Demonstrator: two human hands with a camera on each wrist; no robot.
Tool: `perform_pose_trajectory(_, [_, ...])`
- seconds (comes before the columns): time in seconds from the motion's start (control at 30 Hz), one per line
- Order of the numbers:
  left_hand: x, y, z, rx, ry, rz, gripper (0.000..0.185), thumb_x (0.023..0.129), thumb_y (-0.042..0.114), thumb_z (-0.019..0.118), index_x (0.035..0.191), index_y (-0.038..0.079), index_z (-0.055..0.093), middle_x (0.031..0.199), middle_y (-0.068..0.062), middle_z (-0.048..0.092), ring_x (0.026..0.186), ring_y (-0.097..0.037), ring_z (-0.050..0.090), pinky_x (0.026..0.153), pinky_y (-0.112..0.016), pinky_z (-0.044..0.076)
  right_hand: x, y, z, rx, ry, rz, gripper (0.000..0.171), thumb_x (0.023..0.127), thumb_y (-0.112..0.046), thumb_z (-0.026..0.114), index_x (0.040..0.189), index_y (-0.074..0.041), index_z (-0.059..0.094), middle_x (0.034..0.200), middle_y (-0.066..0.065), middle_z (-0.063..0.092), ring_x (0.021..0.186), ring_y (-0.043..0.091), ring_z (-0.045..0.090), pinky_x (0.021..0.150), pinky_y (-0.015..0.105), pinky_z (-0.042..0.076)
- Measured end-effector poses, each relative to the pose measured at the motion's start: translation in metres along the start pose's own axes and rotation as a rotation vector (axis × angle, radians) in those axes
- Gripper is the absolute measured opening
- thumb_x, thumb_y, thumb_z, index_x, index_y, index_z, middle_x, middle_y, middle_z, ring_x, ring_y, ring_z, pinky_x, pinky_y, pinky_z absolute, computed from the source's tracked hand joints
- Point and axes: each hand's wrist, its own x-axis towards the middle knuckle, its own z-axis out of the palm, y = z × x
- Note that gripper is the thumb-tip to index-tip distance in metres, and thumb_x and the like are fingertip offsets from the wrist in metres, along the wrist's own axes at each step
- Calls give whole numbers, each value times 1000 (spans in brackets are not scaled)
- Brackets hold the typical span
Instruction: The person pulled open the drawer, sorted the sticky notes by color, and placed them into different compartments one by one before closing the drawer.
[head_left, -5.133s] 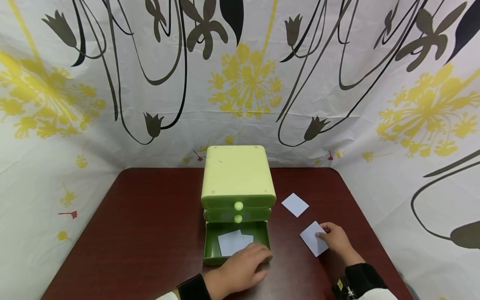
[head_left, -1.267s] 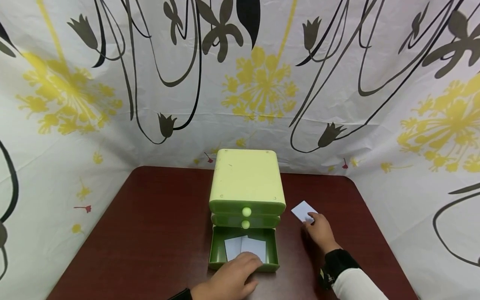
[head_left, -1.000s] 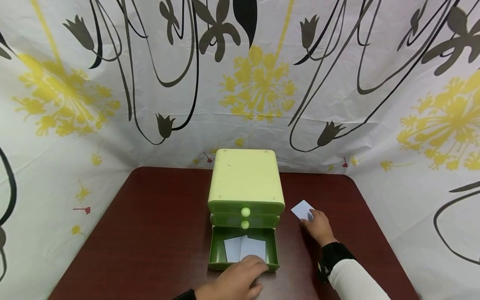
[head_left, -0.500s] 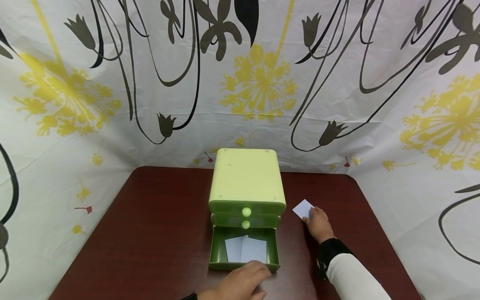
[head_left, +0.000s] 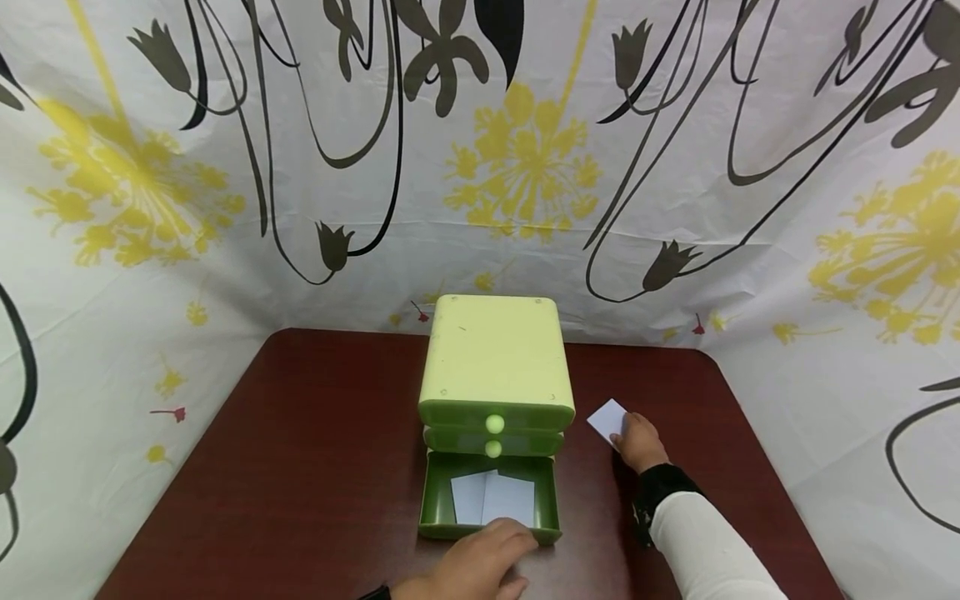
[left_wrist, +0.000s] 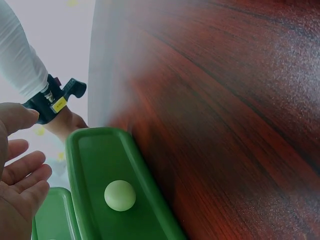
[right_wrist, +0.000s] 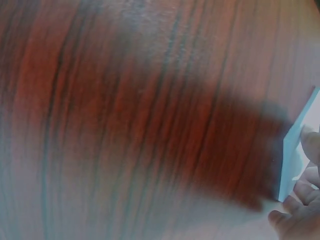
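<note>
My right hand (head_left: 639, 440) is out on the dark red wooden table (head_left: 315, 467), to the right of the pale green three-drawer cabinet (head_left: 493, 367), with its fingertips (right_wrist: 305, 145) on the near edge of a white paper square (head_left: 607, 418); the right wrist view shows that edge lifted a little off the wood against my fingers, so I am pinching or tipping it up rather than holding it clear. My left hand (head_left: 480, 562) rests at the near lip of the bottom drawer (head_left: 432, 504), which is pulled out toward me, its fingers relaxed and lying over the front wall, gripping nothing. Inside that drawer lie two white paper squares (head_left: 493, 498), overlapping side by side. The two upper drawers are pushed in, each with a round light green knob (head_left: 494, 424) on its front. A floral curtain (head_left: 480, 150) hangs round the far and side edges of the table.
</note>
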Motion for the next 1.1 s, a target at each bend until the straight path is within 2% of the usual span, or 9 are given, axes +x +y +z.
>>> perform_pose_trajectory(0.1, [0, -1, 0, -26, -16, -19, 34, 87, 15, 71, 118, 6, 60, 118, -2, 59, 111, -12, 54, 91, -17, 46, 2, 2, -1, -1, 15, 2, 45, 89, -12, 66, 117, 19, 49, 117, 37, 52, 110, 49, 50, 96, 59, 42])
perform_pose_trajectory(0.17, [0, 0, 0, -33, -23, -25, 33, 88, 15, 70, 118, 6, 60, 118, -2, 59, 111, -12, 54, 90, -17, 46, 1, 1, -5, -1, 24, 8, 48, 86, -13, 71, 114, 19, 50, 111, 38, 54, 104, 51, 52, 92, 59, 43])
perform_pose_trajectory(0.33, [-1, 1, -1, -41, -37, -34, 33, 89, 16, 69, 119, 6, 60, 118, -2, 59, 112, -12, 54, 90, -17, 47, -3, -1, -15, 14, -23, 86, 64, 79, -19, 79, 120, 20, 49, 113, 40, 53, 106, 55, 48, 92, 61, 42])
perform_pose_trajectory(0.53, [-2, 1, -1, -36, 6, -19, 35, 87, 14, 71, 118, 5, 60, 117, -2, 59, 111, -13, 55, 91, -19, 47, -9, -3, -21, 50, -110, 209, 62, 75, -26, 82, 111, 18, 56, 102, 33, 55, 98, 47, 48, 82, 56, 46])
perform_pose_trajectory(0.7, [-5, 1, 0, -30, 35, -23, 36, 85, 14, 74, 117, 5, 61, 116, -2, 60, 110, -13, 56, 90, -18, 48, -15, 0, -18, 88, -86, 232, 58, 74, -26, 83, 104, 16, 57, 95, 29, 56, 92, 43, 51, 80, 54, 47])
perform_pose_trajectory(0.77, [-6, 0, 0, -18, 45, -30, 36, 84, 16, 75, 116, 5, 61, 115, -1, 60, 110, -13, 56, 90, -18, 48, -20, 2, -16, 149, -47, 224, 52, 76, -21, 82, 102, 16, 55, 93, 28, 58, 89, 41, 54, 78, 52, 48])
perform_pose_trajectory(0.97, [-10, -2, -1, -5, 72, -71, 35, 85, 17, 73, 116, 6, 62, 114, 0, 61, 110, -13, 57, 90, -22, 50, -37, 0, -15, 544, 74, 209, 28, 86, 3, 64, 102, 15, 45, 99, 32, 54, 88, 39, 59, 68, 40, 52])
perform_pose_trajectory(1.1, [-12, -3, -4, -18, 76, -102, 32, 87, 17, 71, 116, 7, 61, 114, 0, 60, 110, -14, 56, 88, -24, 50, -51, -5, -18, 661, 102, 194, 21, 89, 3, 61, 103, 13, 48, 100, 27, 55, 82, 29, 58, 65, 33, 50])
